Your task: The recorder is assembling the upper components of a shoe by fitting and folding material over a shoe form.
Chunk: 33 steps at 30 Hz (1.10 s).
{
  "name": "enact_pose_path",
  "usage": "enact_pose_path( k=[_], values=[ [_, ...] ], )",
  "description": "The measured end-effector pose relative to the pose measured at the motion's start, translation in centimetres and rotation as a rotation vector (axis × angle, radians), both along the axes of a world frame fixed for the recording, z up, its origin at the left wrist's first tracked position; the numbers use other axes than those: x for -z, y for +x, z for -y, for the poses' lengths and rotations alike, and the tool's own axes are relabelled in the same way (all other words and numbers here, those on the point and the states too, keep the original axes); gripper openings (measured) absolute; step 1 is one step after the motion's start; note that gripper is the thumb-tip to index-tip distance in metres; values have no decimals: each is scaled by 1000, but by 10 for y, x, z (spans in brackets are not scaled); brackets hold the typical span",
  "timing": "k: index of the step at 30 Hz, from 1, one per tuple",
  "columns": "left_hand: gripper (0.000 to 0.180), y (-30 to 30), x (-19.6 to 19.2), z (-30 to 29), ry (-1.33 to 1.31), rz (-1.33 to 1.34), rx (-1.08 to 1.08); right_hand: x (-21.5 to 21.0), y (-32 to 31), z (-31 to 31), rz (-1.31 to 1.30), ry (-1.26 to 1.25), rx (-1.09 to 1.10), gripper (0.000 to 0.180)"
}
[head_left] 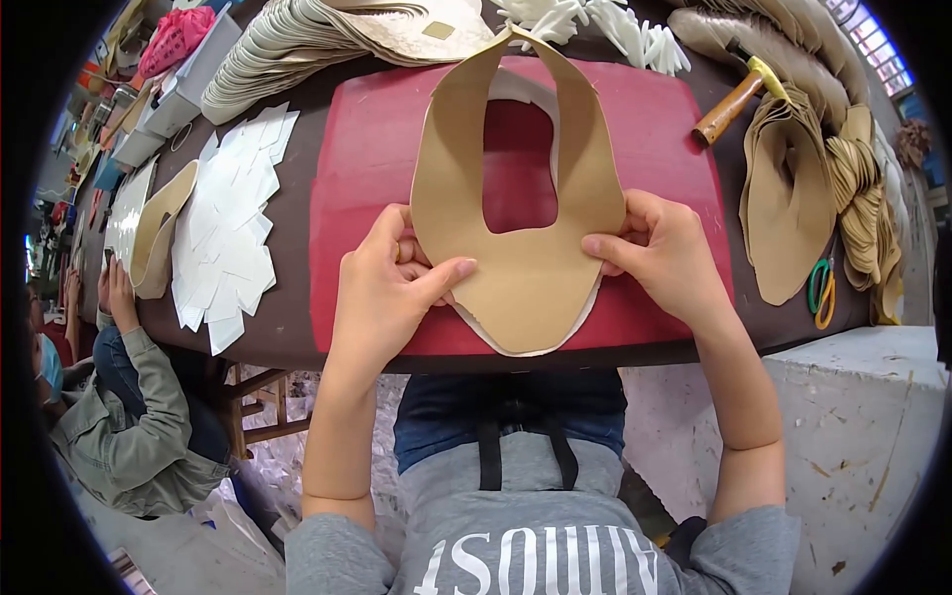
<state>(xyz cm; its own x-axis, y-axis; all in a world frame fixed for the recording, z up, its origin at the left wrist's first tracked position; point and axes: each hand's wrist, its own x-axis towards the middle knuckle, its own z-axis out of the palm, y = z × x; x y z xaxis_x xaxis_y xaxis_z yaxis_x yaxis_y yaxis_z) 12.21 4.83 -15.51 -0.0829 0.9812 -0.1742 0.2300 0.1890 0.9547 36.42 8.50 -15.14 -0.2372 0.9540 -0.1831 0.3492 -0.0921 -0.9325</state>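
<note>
A tan shoe upper (511,260) with a pale lining stands over the red mat (372,159), its rounded toe toward me. The two sides curve upward and meet at the far end, around an open oval gap. My left hand (392,278) pinches its left edge, thumb on top and fingers underneath. At the right edge my right hand (654,253) grips it the same way, the thumb pressing on the tan face. The fingertips under the piece are hidden.
White paper-like pieces (233,218) overlap left of the mat, beside another tan upper (164,228). Stacked pale pieces (288,59) lie at the back. Right are a wooden-handled hammer (739,104), tan uppers (788,208) and scissors (821,293). A co-worker (149,416) sits at left.
</note>
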Motion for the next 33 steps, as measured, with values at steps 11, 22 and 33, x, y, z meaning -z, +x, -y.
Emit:
enact_pose_path(
  k=[11,22,33],
  values=[
    [34,3,-1,-4,82,-183,45,-7,-4,-6,136,30,-15,19],
    [48,73,25,55,718,-866,282,-17,-3,0,354,226,-169,22],
    [48,74,19,83,710,-931,393,-22,9,-32,330,402,-218,17]
  ],
)
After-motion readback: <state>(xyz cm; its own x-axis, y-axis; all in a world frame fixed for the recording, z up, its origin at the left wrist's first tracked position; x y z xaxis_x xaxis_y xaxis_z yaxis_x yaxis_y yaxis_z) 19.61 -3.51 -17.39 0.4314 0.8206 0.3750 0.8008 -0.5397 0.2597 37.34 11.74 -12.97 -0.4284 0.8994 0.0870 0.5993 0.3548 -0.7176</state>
